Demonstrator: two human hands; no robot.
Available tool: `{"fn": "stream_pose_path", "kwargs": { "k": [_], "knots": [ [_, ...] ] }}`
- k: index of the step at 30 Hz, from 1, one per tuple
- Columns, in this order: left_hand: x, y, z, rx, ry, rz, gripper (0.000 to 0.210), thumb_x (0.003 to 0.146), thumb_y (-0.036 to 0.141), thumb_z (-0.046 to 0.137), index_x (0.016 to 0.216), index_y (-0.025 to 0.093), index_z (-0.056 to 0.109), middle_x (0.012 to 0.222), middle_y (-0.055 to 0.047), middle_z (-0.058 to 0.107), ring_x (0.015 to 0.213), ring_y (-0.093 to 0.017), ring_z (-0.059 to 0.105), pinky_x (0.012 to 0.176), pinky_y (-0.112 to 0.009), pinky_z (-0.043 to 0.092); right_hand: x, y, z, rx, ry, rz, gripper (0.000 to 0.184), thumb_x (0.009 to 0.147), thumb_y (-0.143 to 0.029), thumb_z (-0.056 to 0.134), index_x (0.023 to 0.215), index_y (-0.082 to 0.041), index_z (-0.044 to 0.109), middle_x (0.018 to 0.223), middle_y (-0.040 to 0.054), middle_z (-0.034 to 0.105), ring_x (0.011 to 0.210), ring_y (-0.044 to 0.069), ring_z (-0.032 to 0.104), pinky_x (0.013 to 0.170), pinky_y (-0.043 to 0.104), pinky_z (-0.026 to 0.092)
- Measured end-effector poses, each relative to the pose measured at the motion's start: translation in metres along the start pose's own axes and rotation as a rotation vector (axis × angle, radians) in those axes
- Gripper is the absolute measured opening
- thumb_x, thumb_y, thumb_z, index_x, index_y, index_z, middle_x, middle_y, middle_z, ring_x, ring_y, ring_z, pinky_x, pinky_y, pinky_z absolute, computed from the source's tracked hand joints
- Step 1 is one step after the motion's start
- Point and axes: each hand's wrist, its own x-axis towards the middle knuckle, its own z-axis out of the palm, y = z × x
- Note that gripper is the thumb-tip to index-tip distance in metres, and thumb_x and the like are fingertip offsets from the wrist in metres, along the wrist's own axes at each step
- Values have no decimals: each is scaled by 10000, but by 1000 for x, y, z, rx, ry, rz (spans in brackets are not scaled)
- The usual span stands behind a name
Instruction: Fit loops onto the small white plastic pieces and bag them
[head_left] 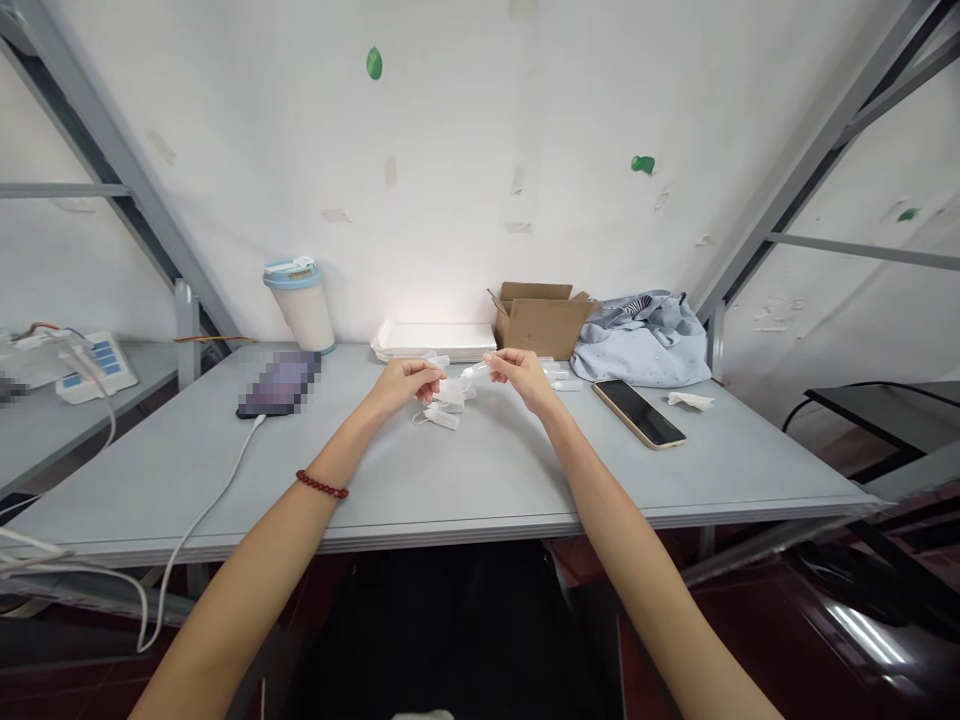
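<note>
My right hand (521, 375) pinches a small clear-and-white plastic tube (475, 370) between thumb and fingertips, its white end pointing left. Just across from it, my left hand (409, 385) is closed in a pinch; whatever lies between its fingertips is too small to make out. Below and between the hands, several similar tubes (442, 417) lie in a loose pile on the grey table (465, 480), one with a thin loop of string. More clear tubes (566, 384) rest to the right, partly hidden behind my right hand.
Behind the hands are a white stack (450, 338) and an open cardboard box (544, 325). A light blue cloth (641, 340), a phone (639, 413) and a crumpled tissue (690, 401) lie right. Left stand a lidded cup (302, 310) and a phone on a cable (279, 385).
</note>
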Motion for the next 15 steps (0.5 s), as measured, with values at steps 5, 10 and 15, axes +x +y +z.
{"fn": "stream_pose_path", "kwargs": {
  "k": [5, 10, 15],
  "knots": [
    [-1, -2, 7, 61, -76, -5, 251, 677, 396, 658, 655, 147, 658, 622, -26, 620, 520, -109, 520, 502, -239, 405, -3, -2, 4, -32, -20, -16, 370, 695, -535, 688, 716, -169, 640, 578, -4, 583, 562, 107, 455, 582, 255, 371],
    [3, -6, 8, 118, 2, -31, 254, 652, 398, 653, 610, 148, 626, 592, -27, 615, 502, -113, 517, 480, -236, 410, 5, 8, -8, -339, 81, -42, 327, 776, -493, 622, 800, -168, 656, 651, 29, 662, 593, 137, 533, 630, 279, 414],
    [9, -9, -4, 151, 169, -69, 211, 655, 345, 628, 579, 150, 602, 567, -17, 608, 489, -111, 527, 457, -215, 401, 16, 23, -43, -799, 285, -49, 64, 785, -207, 620, 787, -172, 674, 853, 78, 708, 800, 195, 621, 739, 302, 428]
  ]
}}
